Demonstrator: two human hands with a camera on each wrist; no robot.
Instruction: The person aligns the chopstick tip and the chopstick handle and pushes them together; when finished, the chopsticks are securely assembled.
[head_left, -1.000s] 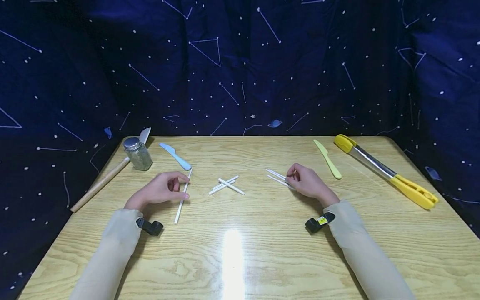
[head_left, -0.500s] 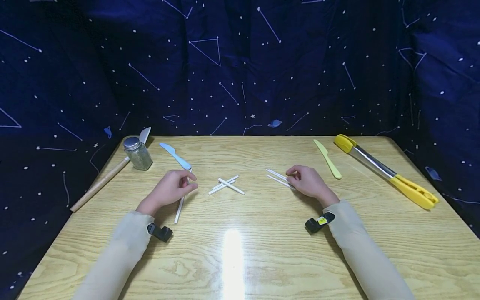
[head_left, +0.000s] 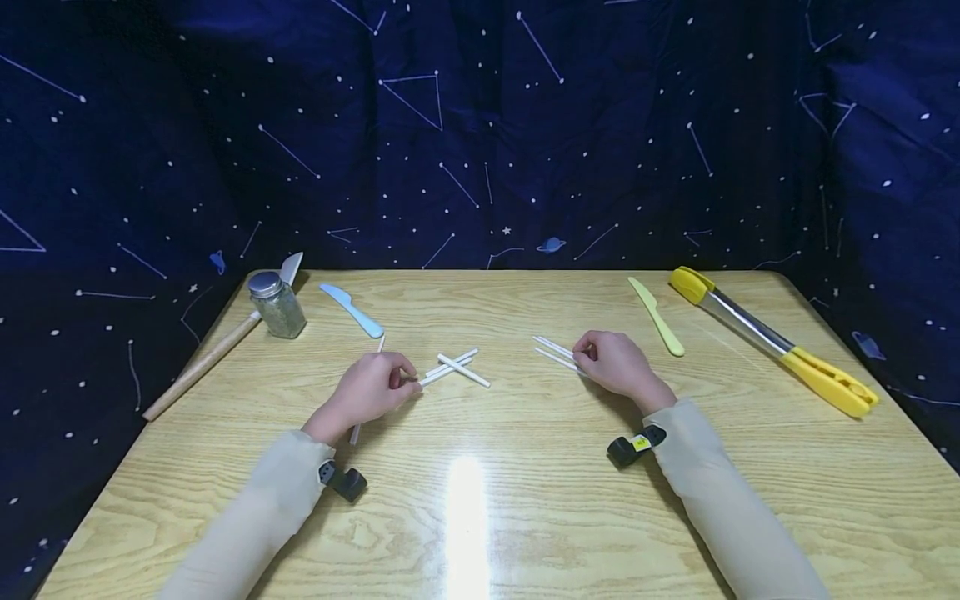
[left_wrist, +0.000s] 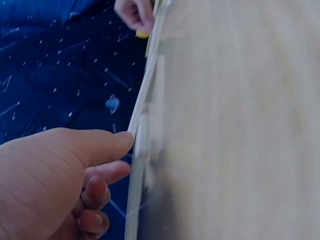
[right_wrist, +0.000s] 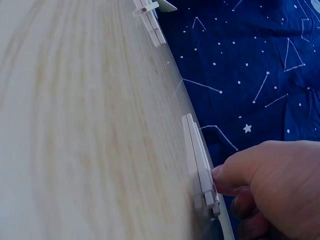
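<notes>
The middle sticks (head_left: 455,365) lie crossed on the table (head_left: 570,500). At their left end is the left hand (head_left: 369,387), thumb and forefinger slightly parted; whether they touch a stick I cannot tell. Left of the middle sticks, the lone stick (head_left: 356,435) passes beneath this hand. Right of the middle sticks, the right hand (head_left: 617,364) bends its fingers at the right sticks (head_left: 553,347); whether it pinches any is unclear. Beyond the middle sticks, leftward, are the blue knife (head_left: 355,312) and jar (head_left: 281,310); rightward, the green knife (head_left: 659,321) and tongs (head_left: 750,328).
</notes>
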